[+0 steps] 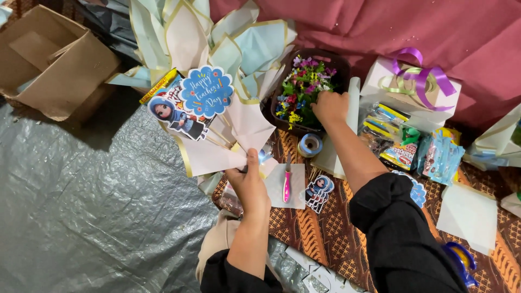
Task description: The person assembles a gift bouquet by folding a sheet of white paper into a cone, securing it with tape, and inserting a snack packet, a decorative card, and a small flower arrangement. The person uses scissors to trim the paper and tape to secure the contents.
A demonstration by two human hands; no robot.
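Observation:
My left hand [248, 182] grips the pinched base of a paper-wrapped bouquet [217, 87] made of cream and pale blue sheets with gold edges. A blue scalloped card and a cartoon figure topper [176, 115] stick out of it. My right hand [329, 106] reaches into a dark basket [339, 61] filled with small colourful artificial flowers [301, 87]; whether its fingers hold a flower is hidden. A pink-handled cutter [286, 185] lies on a paper sheet between my arms.
A roll of ribbon [310, 145] sits below the basket. Cartoon stickers [318, 191] lie on the brown patterned cloth [325, 233]. Snack packets [412, 146] and a white box with purple ribbon [418, 78] lie at right. A cardboard box [54, 59] stands at upper left on grey tarp [92, 206].

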